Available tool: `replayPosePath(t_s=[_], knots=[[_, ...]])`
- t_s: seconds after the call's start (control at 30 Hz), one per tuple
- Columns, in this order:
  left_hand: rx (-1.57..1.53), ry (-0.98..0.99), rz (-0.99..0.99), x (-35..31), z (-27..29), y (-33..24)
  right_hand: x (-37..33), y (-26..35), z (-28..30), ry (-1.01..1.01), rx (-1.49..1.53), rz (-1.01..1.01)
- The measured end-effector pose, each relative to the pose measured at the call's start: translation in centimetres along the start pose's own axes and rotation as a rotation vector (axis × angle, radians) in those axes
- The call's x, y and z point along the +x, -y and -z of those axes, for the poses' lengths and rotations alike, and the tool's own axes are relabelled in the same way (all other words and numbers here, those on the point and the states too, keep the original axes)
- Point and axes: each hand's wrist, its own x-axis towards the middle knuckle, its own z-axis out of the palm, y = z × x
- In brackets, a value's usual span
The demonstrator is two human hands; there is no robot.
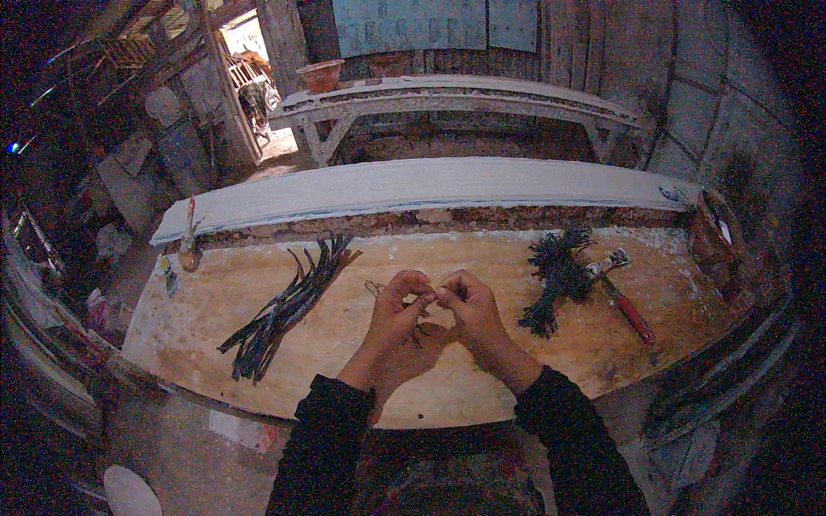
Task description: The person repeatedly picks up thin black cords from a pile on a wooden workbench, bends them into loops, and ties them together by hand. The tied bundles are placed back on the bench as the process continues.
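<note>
Rear area, fixtures
Reddish pot (321, 78) is standing on the left end of the whitish rear desk (482, 87); blue panels (409, 26) are lining the wall behind.

You're facing a dim plank wall (607, 43); blue-green panels (413, 24) are covering its upper middle. Bright light is coming through a narrow doorway (251, 86), left. A long, white-topped bench (482, 84) is standing before the wall; shadow is filling both sides.
</note>
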Motion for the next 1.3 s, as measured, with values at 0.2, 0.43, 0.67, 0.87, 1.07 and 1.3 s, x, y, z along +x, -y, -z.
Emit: replayPosePath(t_s=[0.2, 0.43, 0.67, 0.87, 1.07, 1.3], knots=[[0.1, 0.13, -0.178, -0.7, 0.2, -0.5, 0.1, 0.8, 1.0, 0.131, 0.436, -0.29], [0.266, 0.034, -0.204, -0.6, -0.2, 0.0, -0.4, 2.0, 1.1, 0.085, 0.422, -0.354], [-0.002, -0.039, -0.073, -0.5, 0.0, 0.1, 0.0, -0.3, 0.4, -0.042, 0.065, 0.116], [-0.099, -0.056, -0.024, -0.7, -0.1, 0.0, 0.2, -0.1, 0.7, -0.005, -0.095, 0.241], [0.426, -0.103, -0.323, -0.8, 0.2, 0.9, -0.1, -0.5, -0.2, -0.048, -0.162, 0.205], [0.34, -0.169, -0.228, -0.6, -0.3, 0.9, -0.2, -0.3, -0.7, -0.093, -0.33, 0.228]])
